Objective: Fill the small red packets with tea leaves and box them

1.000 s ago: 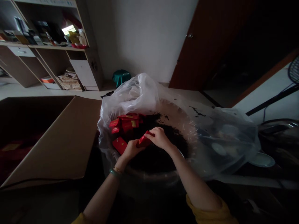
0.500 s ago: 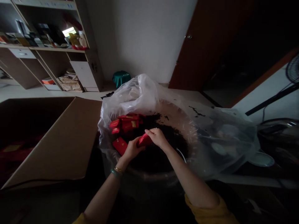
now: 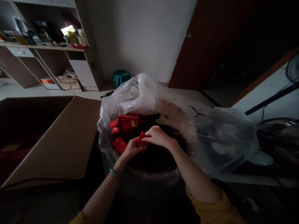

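Observation:
A small red packet (image 3: 141, 140) is between my two hands, over a heap of dark loose leaves (image 3: 161, 158) that look like tea. My left hand (image 3: 131, 150) is closed round its lower left side. The fingers of my right hand (image 3: 157, 136) pinch its right side near the top, and they hide part of it. Left of my hands, another red packet (image 3: 120, 144) lies flat. Behind that sits a pile of red packets (image 3: 127, 123), some with gold marks. Clear plastic sheeting (image 3: 146, 90) lines the round container that holds the leaves and packets.
On the left stands an open cardboard box (image 3: 58, 140) with red packets inside. Plastic sheeting spreads right over a dish (image 3: 260, 158). A green-covered bin (image 3: 121, 77), a shelf unit (image 3: 80, 70) and a brown door (image 3: 187, 53) are behind. A fan (image 3: 292, 70) stands far right.
My right hand has turned and shifted slightly on the red packet, whose top edge now stands up more. The left hand keeps its hold. A white strip in the leaves is no longer visible.

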A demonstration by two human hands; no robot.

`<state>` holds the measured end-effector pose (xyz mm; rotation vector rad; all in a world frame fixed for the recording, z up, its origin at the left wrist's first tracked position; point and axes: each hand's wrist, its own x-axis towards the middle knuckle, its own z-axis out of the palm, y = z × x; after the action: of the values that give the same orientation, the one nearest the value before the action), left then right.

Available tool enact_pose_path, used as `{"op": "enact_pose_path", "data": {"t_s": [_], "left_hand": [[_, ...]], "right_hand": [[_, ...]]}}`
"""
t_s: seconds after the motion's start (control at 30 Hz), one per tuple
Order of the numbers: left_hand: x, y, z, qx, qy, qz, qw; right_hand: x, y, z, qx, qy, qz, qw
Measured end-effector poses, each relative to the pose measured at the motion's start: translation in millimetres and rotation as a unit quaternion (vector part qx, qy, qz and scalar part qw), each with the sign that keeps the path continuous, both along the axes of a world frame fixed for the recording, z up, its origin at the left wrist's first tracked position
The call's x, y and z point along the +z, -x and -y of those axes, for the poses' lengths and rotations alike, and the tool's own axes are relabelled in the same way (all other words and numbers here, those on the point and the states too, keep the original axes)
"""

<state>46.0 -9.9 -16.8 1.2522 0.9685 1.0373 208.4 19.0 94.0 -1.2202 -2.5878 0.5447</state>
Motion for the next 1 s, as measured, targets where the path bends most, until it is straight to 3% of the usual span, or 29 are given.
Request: {"op": "enact_pose_path", "data": {"t_s": [0.23, 0.53, 0.67, 0.77, 0.83, 0.9, 1.0], "left_hand": [[-0.8, 2.5, -3.1, 0.029, 0.007, 0.024, 0.999], [5.8, -0.3, 3.3, 0.041, 0.017, 0.015, 0.999], [8.0, 0.2, 3.9, 0.057, 0.006, 0.015, 0.998], [3.4, 1.6, 1.4, 0.092, -0.006, -0.015, 0.996], [-1.5, 2.0, -0.5, 0.121, -0.019, -0.044, 0.992], [-5.6, 1.6, -1.8, 0.131, -0.038, -0.063, 0.989], [-8.1, 1.0, -1.8, 0.124, -0.08, -0.093, 0.985]], "right_hand": [[-12.8, 13.2, 0.3, -0.017, -0.135, -0.061, 0.989], [-12.3, 18.4, 2.0, 0.019, -0.065, 0.014, 0.998], [-12.0, 14.5, 2.9, -0.004, -0.029, -0.116, 0.993], [-14.2, -8.4, 9.0, -0.076, 0.011, -0.214, 0.974], [-21.4, -29.5, 19.8, -0.138, 0.035, -0.166, 0.976], [-34.7, -47.9, 35.9, -0.18, 0.05, -0.02, 0.982], [-61.7, -60.4, 61.2, -0.25, 0.052, 0.152, 0.955]]}}
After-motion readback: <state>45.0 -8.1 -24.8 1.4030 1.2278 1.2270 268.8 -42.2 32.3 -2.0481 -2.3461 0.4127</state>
